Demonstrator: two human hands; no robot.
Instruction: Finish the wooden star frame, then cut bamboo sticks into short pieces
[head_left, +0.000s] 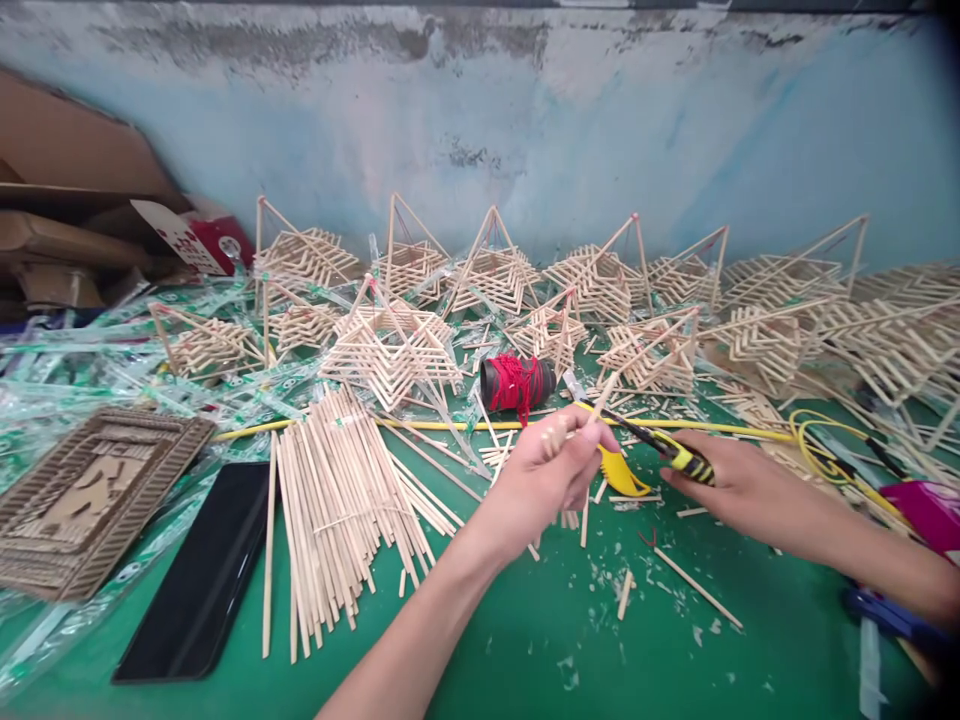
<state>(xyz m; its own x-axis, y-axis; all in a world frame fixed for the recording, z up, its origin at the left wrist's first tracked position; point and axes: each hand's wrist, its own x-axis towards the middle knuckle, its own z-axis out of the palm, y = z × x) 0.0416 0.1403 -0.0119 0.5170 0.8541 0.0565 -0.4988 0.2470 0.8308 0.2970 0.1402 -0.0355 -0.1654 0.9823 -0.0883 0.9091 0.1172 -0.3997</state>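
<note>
My left hand [544, 470] pinches several short wooden sticks [600, 398], held upright above the green mat [525, 640]. My right hand [739, 490] grips yellow-and-black cutters [652, 447] whose blades reach the sticks from the right. A pile of long sticks [337, 510] lies to the left of my hands. A spool of red thread [516, 383] rests just beyond them.
Several woven stick pyramids [390, 345] fill the back of the mat along the blue wall. A black phone [206, 570] and a corrugated cardboard frame [82, 505] lie at the left among plastic wrappers. A yellow cord [817, 440] loops at the right. Stick offcuts [694, 585] litter the front.
</note>
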